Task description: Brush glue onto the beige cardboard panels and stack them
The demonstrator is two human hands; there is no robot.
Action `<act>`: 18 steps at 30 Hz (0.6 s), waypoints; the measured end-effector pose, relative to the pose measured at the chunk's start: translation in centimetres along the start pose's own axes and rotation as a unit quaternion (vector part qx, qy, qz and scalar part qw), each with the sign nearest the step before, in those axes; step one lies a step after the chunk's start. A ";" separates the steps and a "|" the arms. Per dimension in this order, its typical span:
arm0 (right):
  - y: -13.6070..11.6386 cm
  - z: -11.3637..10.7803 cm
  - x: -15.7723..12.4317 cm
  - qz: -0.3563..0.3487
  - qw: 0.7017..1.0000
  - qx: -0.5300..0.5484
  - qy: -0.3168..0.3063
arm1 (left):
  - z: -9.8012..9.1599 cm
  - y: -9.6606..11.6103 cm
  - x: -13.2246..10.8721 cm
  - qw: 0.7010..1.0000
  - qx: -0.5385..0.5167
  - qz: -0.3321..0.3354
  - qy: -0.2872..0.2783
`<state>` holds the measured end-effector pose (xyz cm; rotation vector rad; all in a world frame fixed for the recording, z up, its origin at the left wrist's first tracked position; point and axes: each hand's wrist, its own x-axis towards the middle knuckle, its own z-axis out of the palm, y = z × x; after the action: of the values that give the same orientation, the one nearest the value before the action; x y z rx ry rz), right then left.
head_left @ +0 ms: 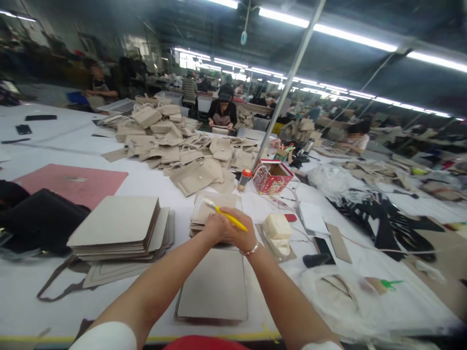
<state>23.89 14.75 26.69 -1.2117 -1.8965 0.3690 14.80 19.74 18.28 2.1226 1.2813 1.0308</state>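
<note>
**Bench, L→R:** blk bag [40, 223]; pink board [73, 184]; stack of beige boards [115, 223], just L of my hands; beige flap pile [175, 150], further back. My L hand [215, 229] & R hand [243, 231] together, touching, both on small stack of beige pieces [213, 209]. Yellow-handled brush [228, 215] in R fingers, lying across both hands. Flat beige board [213, 287] on bench betw. forearms. Then cream padded piece [278, 227]; red patterned box [272, 177], further back; blk cut pieces [383, 228], far R.
</note>
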 end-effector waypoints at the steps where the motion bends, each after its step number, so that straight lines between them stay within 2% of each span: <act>1: 0.5 -1.4 -0.9 0.038 0.997 0.036 0.065 | -0.5 0.1 0.1 0.996 0.076 0.017 -0.043; 3: 1.6 -4.2 -3.0 0.114 0.975 0.090 0.168 | -1.3 0.4 0.5 0.970 0.199 0.052 -0.129; 5: 2.9 -6.7 -5.2 0.169 0.950 0.119 0.233 | -1.8 0.9 0.7 0.930 0.302 0.075 -0.196; 7: 4.1 -8.5 -7.4 0.201 0.934 0.128 0.267 | -2.4 1.4 0.7 0.908 0.340 0.083 -0.230; 9: 5.0 -9.4 -9.4 0.217 0.927 0.129 0.276 | -3.3 2.1 0.4 0.903 0.349 0.094 -0.234; 11: 5.5 -9.3 -10.8 0.224 0.927 0.127 0.272 | -4.7 2.9 -0.1 0.916 0.342 0.118 -0.175; 14: 5.3 -7.8 -11.8 0.231 0.933 0.125 0.246 | -7.7 4.7 -1.8 0.951 0.274 0.144 0.020; 16: 4.8 -6.3 -11.9 0.231 0.940 0.126 0.217 | -9.3 6.0 -3.3 0.967 0.170 0.110 0.152; 18: 4.4 -4.7 -11.7 0.230 0.945 0.131 0.190 | -9.9 7.1 -5.1 0.970 0.035 0.021 0.240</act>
<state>32.39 6.06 21.07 -1.4185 -1.1862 0.5697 9.41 11.92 27.45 2.0261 1.5075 1.6101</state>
